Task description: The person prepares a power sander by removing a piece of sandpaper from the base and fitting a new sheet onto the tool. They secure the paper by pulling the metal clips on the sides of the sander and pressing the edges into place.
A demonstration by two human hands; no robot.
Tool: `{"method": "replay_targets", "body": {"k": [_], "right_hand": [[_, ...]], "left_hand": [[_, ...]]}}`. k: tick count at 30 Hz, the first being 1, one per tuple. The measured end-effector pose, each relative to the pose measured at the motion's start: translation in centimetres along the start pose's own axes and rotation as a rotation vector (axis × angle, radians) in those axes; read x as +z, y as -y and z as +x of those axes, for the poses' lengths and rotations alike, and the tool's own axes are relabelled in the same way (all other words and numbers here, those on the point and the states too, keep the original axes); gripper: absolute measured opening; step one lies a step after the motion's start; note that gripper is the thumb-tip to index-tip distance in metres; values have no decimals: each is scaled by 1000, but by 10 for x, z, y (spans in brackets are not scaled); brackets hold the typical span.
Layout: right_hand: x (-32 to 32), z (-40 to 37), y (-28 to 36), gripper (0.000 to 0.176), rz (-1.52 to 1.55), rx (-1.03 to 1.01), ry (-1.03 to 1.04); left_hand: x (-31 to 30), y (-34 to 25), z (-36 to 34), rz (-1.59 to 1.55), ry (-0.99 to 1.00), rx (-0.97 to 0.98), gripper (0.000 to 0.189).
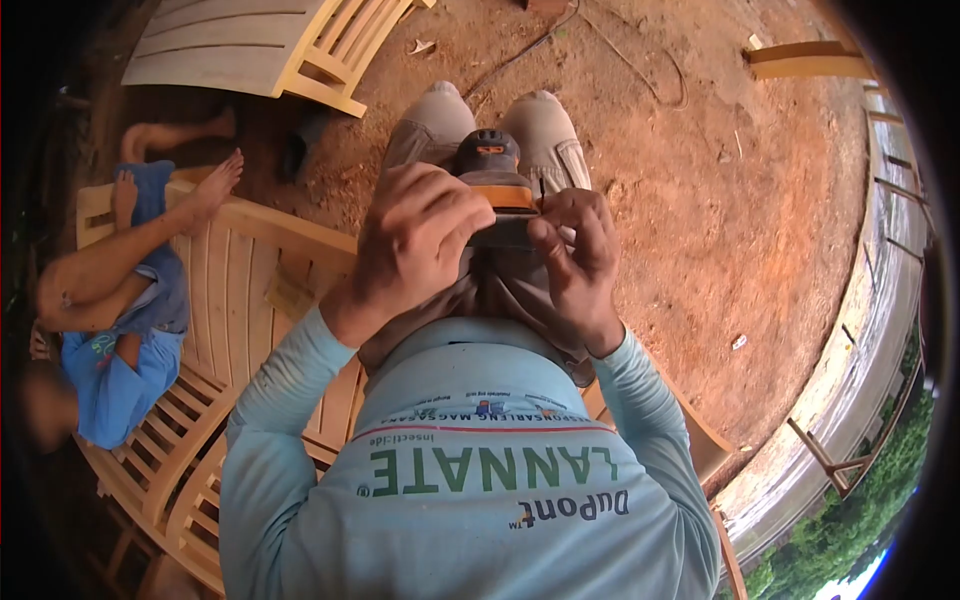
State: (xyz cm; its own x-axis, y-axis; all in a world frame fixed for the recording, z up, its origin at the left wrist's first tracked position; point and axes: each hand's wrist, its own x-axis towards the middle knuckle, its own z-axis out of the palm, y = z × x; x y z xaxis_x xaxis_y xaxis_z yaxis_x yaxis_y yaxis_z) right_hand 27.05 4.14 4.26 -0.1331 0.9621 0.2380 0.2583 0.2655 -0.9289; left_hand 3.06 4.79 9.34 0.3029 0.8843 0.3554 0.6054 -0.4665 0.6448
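Observation:
An orange and black power sander (497, 180) rests on my lap between my thighs, its flat base facing me. At the left edge of that base, my left hand (420, 235) pinches with thumb and forefinger. My right hand (578, 250) pinches at the right edge, thumb and forefinger together. A dark, flat sheet (503, 234) spans the gap between both hands, just below the orange band. Whether it is attached to the base I cannot tell.
Another person (125, 330) in blue sits on a wooden bench (215, 290) at the left. A slatted wooden piece (215, 45) stands at the top left. A cord (640, 75) lies on the dirt ground (720, 230). Wooden parts (810, 62) show at the top right.

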Motion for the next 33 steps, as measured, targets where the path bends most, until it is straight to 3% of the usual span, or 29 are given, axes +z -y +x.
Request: {"method": "replay_targets", "body": {"k": [2, 7, 14, 20, 25, 33], "right_hand": [[-6, -7, 3, 18, -145, -181, -7], [-21, -22, 2, 21, 15, -195, 158], [-26, -20, -3, 19, 133, -100, 254], [-24, -23, -5, 16, 188, -17, 262], [-27, -24, -6, 15, 180, 55, 248], [-27, -18, -5, 14, 197, 0, 274]], "left_hand": [[-10, -12, -1, 49, -46, 99, 3], [-9, -6, -22, -157, -90, -167, 3], [-13, 16, 19, -65, 289, -13, 10], [-12, 30, 40, -116, 478, -2, 12], [-15, 21, 48, -28, 533, 49, 12], [-13, 19, 42, -32, 552, 37, 10]]}}
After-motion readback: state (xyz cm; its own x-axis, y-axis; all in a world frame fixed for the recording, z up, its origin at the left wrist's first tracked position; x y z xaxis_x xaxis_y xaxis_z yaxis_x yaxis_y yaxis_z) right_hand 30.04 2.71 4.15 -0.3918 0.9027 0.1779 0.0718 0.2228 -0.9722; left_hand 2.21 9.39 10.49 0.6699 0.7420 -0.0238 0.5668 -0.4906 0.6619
